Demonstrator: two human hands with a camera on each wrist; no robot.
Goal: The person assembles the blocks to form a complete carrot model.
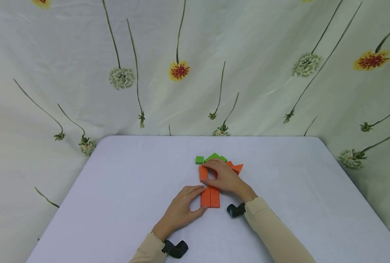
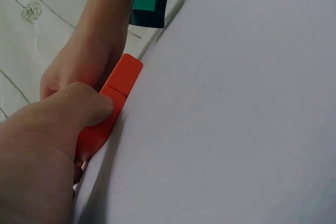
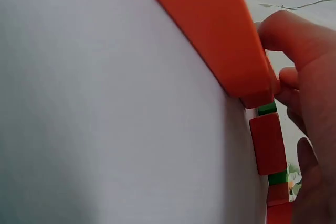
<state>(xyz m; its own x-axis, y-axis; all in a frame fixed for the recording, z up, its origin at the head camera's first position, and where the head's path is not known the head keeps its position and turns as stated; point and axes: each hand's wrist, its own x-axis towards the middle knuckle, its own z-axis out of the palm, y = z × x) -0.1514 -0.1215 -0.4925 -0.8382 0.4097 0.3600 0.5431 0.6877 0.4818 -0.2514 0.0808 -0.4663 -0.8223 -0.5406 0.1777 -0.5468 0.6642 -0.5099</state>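
From the head view, the left hand (image 1: 181,212) pinches the pair of upright orange blocks (image 1: 210,197) from their left side — long axis pointing away from the person — on the tabletop (image 1: 122,190). The right hand (image 1: 224,177) grips another orange block (image 1: 203,172) just beyond them, near the green blocks (image 1: 211,158).

The left wrist view shows the thumb (image 2: 86,106) pressed on the orange blocks' (image 2: 113,103) edge.

The right wrist view shows curled fingers (image 3: 294,40) at the blocks' (image 3: 220,40) end — row running away.

A white table (image 1: 122,190) carries flat orange blocks (image 1: 210,197) near its middle, with green blocks (image 1: 199,159) just beyond them toward the far edge.
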